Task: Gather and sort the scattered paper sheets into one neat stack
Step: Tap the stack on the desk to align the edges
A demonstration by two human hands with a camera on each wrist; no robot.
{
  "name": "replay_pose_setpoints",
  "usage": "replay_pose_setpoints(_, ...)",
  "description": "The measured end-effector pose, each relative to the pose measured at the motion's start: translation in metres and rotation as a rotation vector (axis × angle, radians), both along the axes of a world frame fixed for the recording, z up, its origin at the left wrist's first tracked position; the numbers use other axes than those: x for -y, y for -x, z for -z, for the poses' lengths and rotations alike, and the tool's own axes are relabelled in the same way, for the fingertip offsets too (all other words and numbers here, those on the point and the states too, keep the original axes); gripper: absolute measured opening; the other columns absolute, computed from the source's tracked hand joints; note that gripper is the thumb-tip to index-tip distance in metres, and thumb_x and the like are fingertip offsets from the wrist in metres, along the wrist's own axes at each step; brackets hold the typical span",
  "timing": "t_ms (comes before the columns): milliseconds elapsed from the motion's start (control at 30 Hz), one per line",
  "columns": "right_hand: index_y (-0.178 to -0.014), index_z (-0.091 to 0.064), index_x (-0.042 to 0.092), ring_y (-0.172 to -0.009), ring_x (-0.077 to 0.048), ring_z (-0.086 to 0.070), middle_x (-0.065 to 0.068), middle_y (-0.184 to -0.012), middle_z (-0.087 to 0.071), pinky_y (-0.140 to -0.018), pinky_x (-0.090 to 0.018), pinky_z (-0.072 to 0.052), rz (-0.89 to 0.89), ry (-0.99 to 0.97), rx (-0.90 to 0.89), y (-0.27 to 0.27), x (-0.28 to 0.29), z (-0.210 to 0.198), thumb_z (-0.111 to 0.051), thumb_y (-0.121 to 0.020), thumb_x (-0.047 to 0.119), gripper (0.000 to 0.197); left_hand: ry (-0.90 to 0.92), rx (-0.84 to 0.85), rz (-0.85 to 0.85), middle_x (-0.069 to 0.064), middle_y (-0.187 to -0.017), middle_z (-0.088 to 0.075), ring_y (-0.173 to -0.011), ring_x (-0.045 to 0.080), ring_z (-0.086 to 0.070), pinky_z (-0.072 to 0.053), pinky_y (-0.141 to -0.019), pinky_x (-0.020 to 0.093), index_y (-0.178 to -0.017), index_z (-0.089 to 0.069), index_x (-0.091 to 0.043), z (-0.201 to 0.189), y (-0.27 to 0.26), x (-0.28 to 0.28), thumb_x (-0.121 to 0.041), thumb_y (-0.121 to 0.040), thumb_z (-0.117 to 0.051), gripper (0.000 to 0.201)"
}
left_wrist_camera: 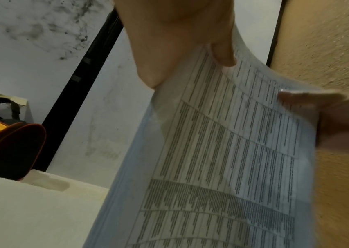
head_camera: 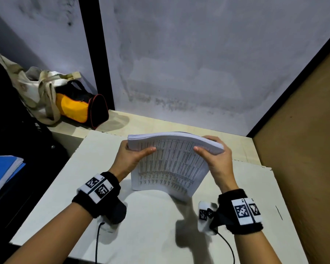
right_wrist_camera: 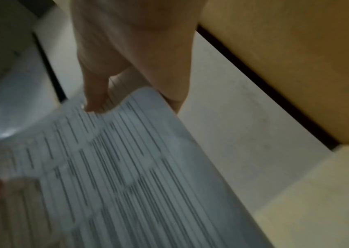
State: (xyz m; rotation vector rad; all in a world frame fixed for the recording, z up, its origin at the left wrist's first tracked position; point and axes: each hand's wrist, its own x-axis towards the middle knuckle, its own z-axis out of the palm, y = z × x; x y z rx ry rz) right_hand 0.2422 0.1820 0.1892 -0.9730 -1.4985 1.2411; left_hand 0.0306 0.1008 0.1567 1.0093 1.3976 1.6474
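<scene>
The counter (head_camera: 151,225) is lying nearest, below both wrists. Above it, the paper stack (head_camera: 170,164) is standing on its lower edge, bowing toward the viewer. The left hand (head_camera: 130,159) and right hand (head_camera: 217,161) are gripping its upper corners, thumbs pressing the printed face, fingers (head_camera: 211,139) curling behind. Beyond the fingers, a yellow bag (head_camera: 78,107) is sitting.

paper stack (head_camera: 170,164): matt, printed | table (head_camera: 151,225): smooth matt | side panel (head_camera: 303,140): rough brown
</scene>
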Motion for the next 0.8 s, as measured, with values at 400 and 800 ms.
replay_pose_setpoints(400,-0.148,0.01,0.018,-0.146,-0.022,0.007,0.0,-0.158,0.001,-0.111,-0.052,0.011,-0.218,-0.689,1.33,0.042,0.02,-0.053,-0.047,-0.089,0.052,0.089,-0.059,0.02,0.031,-0.015,-0.068,-0.072,-0.065,-0.001,-0.065,-0.049,-0.06,0.012,-0.071,-0.074,-0.035,-0.003,-0.003,-0.006,-0.042,-0.053,-0.08,0.021)
replay_pose_setpoints(800,-0.133,-0.034,0.015,-0.118,-0.028,-0.047,-0.009,-0.127,-0.052,-0.1,-0.045,-0.031,-0.385,-0.766,1.36,0.07,0.012,-0.059,-0.05,-0.091,0.039,0.05,-0.067,0.01,-0.027,-0.013,-0.065,-0.071,-0.062,0.0,-0.064,-0.05,-0.06,0.013,-0.07,-0.074,-0.029,0.003,-0.005,-0.009,-0.002,-0.074,-0.069,0.028)
